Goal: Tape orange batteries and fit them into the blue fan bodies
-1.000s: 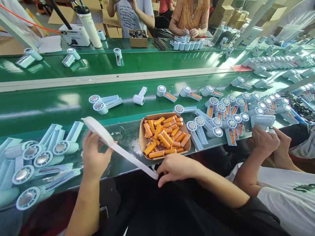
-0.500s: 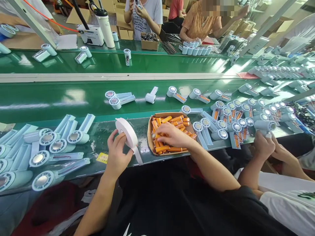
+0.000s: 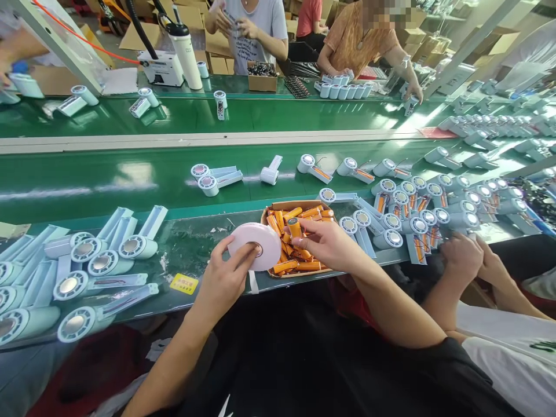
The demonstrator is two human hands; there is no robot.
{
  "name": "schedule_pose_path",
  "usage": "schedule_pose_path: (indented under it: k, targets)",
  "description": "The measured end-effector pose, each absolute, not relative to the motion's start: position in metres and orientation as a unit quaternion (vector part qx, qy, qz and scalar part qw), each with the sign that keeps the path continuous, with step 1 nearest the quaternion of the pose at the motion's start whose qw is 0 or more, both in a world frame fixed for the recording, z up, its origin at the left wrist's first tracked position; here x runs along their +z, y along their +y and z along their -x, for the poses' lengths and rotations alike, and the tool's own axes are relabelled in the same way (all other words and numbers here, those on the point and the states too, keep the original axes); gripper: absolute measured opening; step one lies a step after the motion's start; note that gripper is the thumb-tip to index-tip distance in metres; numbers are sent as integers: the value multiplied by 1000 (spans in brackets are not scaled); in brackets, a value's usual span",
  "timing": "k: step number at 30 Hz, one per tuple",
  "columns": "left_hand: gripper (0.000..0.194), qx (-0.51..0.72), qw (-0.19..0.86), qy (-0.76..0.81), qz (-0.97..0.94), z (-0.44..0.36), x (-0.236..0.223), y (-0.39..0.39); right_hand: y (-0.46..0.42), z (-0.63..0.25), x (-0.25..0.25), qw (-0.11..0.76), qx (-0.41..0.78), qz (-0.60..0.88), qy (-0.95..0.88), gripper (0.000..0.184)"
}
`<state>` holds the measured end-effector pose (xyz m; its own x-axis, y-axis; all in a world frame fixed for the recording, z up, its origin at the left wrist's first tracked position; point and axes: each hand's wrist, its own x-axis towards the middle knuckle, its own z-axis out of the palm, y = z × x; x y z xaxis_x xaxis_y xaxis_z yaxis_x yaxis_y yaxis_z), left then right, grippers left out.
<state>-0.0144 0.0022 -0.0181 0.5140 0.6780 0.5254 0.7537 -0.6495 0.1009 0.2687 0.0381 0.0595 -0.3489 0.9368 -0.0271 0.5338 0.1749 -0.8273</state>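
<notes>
My left hand (image 3: 228,278) grips a roll of white tape (image 3: 260,243), thumb and fingers at its core and rim. A loose tape end (image 3: 253,282) hangs below the roll. Between the thumb and fingers of my right hand (image 3: 325,243) is an orange battery cell (image 3: 295,227), its dark end facing up. It is held just above an open cardboard box (image 3: 264,219) heaped with orange battery cells (image 3: 284,266). The roll covers the box's left side.
Light blue fan housings (image 3: 104,260) crowd the bench at left, and more (image 3: 391,220) lie at right, several with orange cells. A green conveyor (image 3: 165,168) runs behind. At right, a co-worker's hands (image 3: 463,255) are close by. A yellow label (image 3: 184,284) is on the bench.
My right hand has lifted a battery cell out of the box. My left hand has moved right with the tape roll, turning its flat face towards me.
</notes>
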Motion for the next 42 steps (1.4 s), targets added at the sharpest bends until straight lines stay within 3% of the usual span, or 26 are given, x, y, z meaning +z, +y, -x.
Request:
schedule_pose_path:
  k: [4,7,9,12,14,17,20,23,25,27,30,37,42]
  targets:
    - [67,-238,57,-387,889,17,-10,11,51,-276,76,143,361,491,-780,23]
    - [62,-236,85,-352,902,17,0,19,57,-274,69,133,399,483,-767,32]
    - [56,-243,114,-354,896,14,5,20,53,-262,50,229,462,484,-707,37]
    - [48,-255,117,-413,867,-4,2,8,42,-234,11,499,543,458,-497,35]
    - [49,-268,92,-451,846,-21,-10,-5,43,-227,-4,616,555,424,-363,39]
    - [51,-278,39,-470,837,-42,-28,-18,68,-260,3,730,487,387,-284,34]
    - [64,-248,-42,-448,858,-50,-27,1,96,-324,30,834,330,352,-268,15]
    - [71,-158,-165,-346,910,-61,-5,63,99,-361,42,828,330,351,-287,22]
    - [50,-91,-216,-315,920,-79,12,118,90,-360,35,803,364,361,-303,39]
    - [41,-62,-182,-412,891,-105,22,174,82,-352,23,787,385,374,-306,50]
    - [50,-33,-119,-505,854,-138,18,237,72,-347,8,779,387,395,-297,50]
    - [74,103,-68,-556,822,-144,12,317,45,-394,-9,758,370,456,-283,53]
    - [63,225,-87,-488,839,-152,26,348,52,-404,-9,751,381,455,-290,53]
